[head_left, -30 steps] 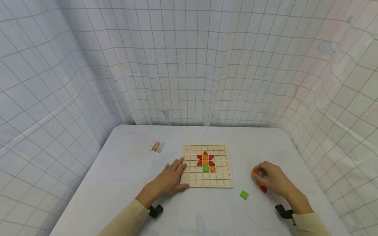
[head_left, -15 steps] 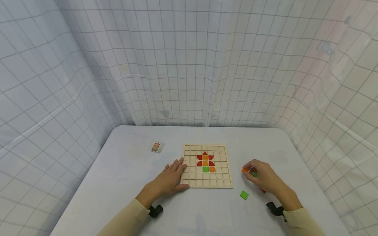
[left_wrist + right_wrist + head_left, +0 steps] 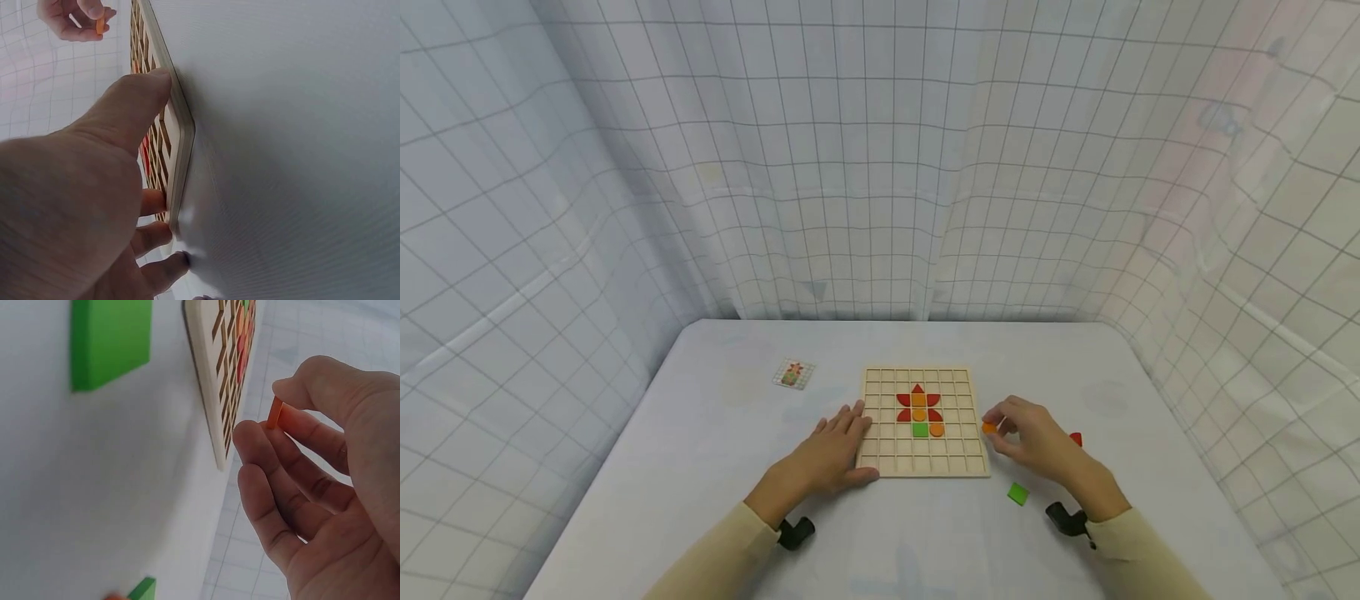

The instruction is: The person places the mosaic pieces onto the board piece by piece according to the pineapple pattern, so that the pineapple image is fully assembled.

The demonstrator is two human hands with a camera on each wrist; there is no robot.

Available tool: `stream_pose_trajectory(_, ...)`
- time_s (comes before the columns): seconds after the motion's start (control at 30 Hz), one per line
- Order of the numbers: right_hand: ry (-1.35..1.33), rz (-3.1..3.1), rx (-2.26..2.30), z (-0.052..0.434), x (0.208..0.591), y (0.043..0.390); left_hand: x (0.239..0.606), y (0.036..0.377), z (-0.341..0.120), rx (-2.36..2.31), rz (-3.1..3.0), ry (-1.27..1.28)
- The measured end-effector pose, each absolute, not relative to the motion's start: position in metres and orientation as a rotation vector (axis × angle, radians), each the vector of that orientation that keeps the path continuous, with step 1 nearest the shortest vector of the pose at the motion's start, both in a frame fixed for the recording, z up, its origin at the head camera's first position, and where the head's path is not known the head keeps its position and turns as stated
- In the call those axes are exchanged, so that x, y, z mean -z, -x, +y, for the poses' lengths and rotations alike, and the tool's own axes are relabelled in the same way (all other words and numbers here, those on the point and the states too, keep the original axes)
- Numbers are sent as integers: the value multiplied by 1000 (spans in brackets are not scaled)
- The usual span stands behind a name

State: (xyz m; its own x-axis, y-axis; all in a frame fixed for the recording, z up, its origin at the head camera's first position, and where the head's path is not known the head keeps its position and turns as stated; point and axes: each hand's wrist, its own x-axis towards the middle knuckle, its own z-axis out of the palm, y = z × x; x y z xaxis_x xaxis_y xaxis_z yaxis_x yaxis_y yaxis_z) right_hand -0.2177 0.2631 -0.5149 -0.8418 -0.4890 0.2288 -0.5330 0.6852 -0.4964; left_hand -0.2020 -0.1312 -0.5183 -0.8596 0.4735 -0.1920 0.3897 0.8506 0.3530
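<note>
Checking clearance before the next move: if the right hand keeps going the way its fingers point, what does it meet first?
Probably the right edge of the wooden grid board; the right hand, pinching an orange piece, is just beside it. Height is unclear.

Head view. A wooden grid board (image 3: pixel 924 422) lies near the middle of the pale worktop (image 3: pixel 715 433), bearing a small figure of red, orange and green pieces (image 3: pixel 920 412) in its central cells. The left hand (image 3: pixel 830 457) rests flat at the board's left edge, fingers straight, thumb along the near corner. The right hand (image 3: pixel 1036 437) hovers just beside the board's right edge, pinching an orange piece (image 3: pixel 988 427) at its fingertips. A loose green square (image 3: pixel 1018 493) lies on the worktop near the right wrist; a red piece (image 3: pixel 1077 439) shows beyond the hand (partly hidden). A small pattern card (image 3: pixel 793 374) lies well apart to the left.
</note>
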Motion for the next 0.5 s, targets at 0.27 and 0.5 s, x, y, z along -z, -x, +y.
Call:
stream_pose_trajectory(0.27, -918, -2780, -841, 241, 513, 226, 518, 201, -131, -451, 2762, -654)
stream_pose_trajectory(0.5, -982, -2767, -857, 224, 512, 231, 517, 201, -131, -454, 2758, -662)
